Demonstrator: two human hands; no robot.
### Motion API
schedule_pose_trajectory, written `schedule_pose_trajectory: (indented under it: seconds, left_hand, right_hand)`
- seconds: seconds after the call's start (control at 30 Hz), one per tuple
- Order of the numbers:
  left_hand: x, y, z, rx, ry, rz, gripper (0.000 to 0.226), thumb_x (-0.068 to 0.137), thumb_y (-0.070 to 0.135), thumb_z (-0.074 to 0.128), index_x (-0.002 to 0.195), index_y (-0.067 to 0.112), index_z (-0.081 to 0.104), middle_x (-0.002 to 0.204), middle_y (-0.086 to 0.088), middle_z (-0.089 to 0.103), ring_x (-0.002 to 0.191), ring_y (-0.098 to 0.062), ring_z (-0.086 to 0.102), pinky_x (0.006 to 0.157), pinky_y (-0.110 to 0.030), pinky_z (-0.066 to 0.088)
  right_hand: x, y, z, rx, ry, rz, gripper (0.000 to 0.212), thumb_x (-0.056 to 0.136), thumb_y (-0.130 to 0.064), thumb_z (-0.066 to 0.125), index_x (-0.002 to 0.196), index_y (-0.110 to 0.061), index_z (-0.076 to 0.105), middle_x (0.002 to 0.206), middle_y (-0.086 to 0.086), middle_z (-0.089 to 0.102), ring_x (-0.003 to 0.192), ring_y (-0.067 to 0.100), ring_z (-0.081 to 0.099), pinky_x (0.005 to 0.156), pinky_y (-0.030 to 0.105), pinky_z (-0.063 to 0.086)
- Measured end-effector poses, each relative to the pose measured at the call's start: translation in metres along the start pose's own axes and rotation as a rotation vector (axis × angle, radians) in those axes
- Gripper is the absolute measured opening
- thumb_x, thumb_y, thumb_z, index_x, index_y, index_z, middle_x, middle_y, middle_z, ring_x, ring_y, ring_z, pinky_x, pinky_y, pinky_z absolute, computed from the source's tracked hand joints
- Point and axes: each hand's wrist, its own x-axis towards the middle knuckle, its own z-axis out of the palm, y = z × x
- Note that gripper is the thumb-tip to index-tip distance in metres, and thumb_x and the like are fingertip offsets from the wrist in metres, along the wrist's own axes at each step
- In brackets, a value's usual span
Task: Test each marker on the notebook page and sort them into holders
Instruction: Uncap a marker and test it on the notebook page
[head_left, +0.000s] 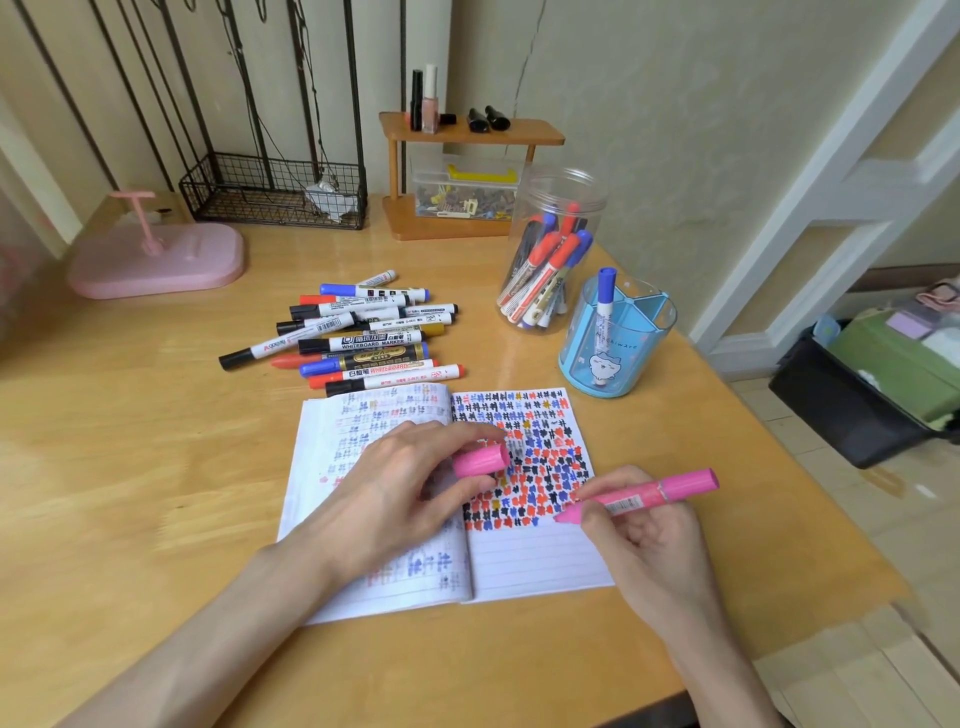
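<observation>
An open notebook (535, 558) lies on the wooden table, its right page covered in red, blue, black and yellow test marks. My right hand (644, 540) grips an uncapped pink marker (654, 491), whose tip touches the right page just below the marks. My left hand (400, 483) rests on the left page and pinches the pink cap (480, 461). A pile of several markers (358, 332) lies beyond the notebook. A clear jar (553, 249) holds several markers. A blue divided holder (618, 338) holds one blue-capped marker (605, 296).
A pink stand (156, 262) sits at the far left, a black wire basket (275, 192) behind it. A small wooden shelf (467, 130) carries bottles above a clip box. The table's right edge runs beside a dark bin (862, 405) on the floor.
</observation>
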Motion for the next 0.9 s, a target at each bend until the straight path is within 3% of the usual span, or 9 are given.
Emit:
schedule_pose_trajectory:
  seconds: [0.07,0.13,0.23,0.33,0.53,0.67,0.9]
  left_hand:
    - [-0.001,-0.001,0.0,-0.038,0.012,-0.01,0.04,0.094,0.059,0.063,0.129,0.042,0.056,0.104,0.019,0.072,0.087,-0.004,0.056,0.077,-0.007,0.038]
    - [-0.001,-0.002,0.002,-0.048,0.022,0.0,0.035,0.092,0.065,0.062,0.118,0.042,0.056,0.099,0.016,0.071,0.085,-0.007,0.056,0.072,-0.013,0.041]
    - [0.0,-0.004,0.004,-0.065,0.014,0.014,0.034,0.094,0.068,0.059,0.115,0.042,0.058,0.096,0.012,0.069,0.087,-0.009,0.06,0.076,-0.025,0.049]
    - [0.001,-0.002,0.002,-0.126,-0.002,0.011,0.03,0.096,0.06,0.065,0.117,0.038,0.063,0.099,0.011,0.071,0.09,-0.013,0.066,0.077,-0.037,0.053]
    - [0.001,-0.001,0.001,-0.187,-0.03,0.023,0.023,0.102,0.043,0.065,0.122,0.03,0.066,0.109,0.015,0.071,0.092,-0.014,0.069,0.076,-0.039,0.055]
    - [0.001,0.002,0.0,-0.156,0.006,0.059,0.027,0.104,0.04,0.062,0.124,0.023,0.069,0.106,0.015,0.071,0.091,-0.004,0.067,0.077,-0.026,0.053]
    - [0.0,0.006,0.001,-0.149,0.099,0.105,0.025,0.106,0.03,0.06,0.125,0.017,0.071,0.102,0.011,0.069,0.092,-0.007,0.068,0.08,-0.025,0.052]
  right_hand:
    - [0.003,-0.005,0.001,0.086,0.088,-0.018,0.018,0.088,-0.001,0.077,0.097,-0.01,0.065,0.066,0.003,0.068,0.057,0.01,0.059,0.054,0.017,0.045]
    - [0.005,-0.017,0.003,0.171,0.129,-0.063,0.015,0.09,-0.004,0.073,0.099,-0.002,0.061,0.065,0.005,0.066,0.057,0.011,0.06,0.056,0.016,0.047]
    - [0.007,-0.035,0.014,0.243,0.07,-0.09,0.026,0.085,-0.019,0.07,0.099,0.002,0.062,0.069,0.014,0.066,0.059,0.015,0.061,0.059,0.02,0.049]
    - [0.01,-0.036,0.028,0.252,0.007,-0.079,0.026,0.085,-0.017,0.072,0.099,0.002,0.063,0.068,0.009,0.067,0.059,0.014,0.062,0.059,0.018,0.049]
    - [0.01,-0.029,0.031,0.274,-0.029,-0.044,0.02,0.083,-0.004,0.077,0.101,0.002,0.071,0.07,-0.002,0.069,0.061,0.01,0.061,0.059,0.019,0.05]
    - [0.011,-0.026,0.033,0.268,-0.004,-0.066,0.02,0.08,-0.005,0.078,0.098,0.003,0.072,0.07,0.004,0.071,0.063,0.012,0.065,0.061,0.021,0.053]
    - [0.009,-0.024,0.044,0.275,0.033,-0.089,0.021,0.079,-0.002,0.08,0.098,0.001,0.073,0.089,0.011,0.077,0.079,0.015,0.073,0.073,0.023,0.056]
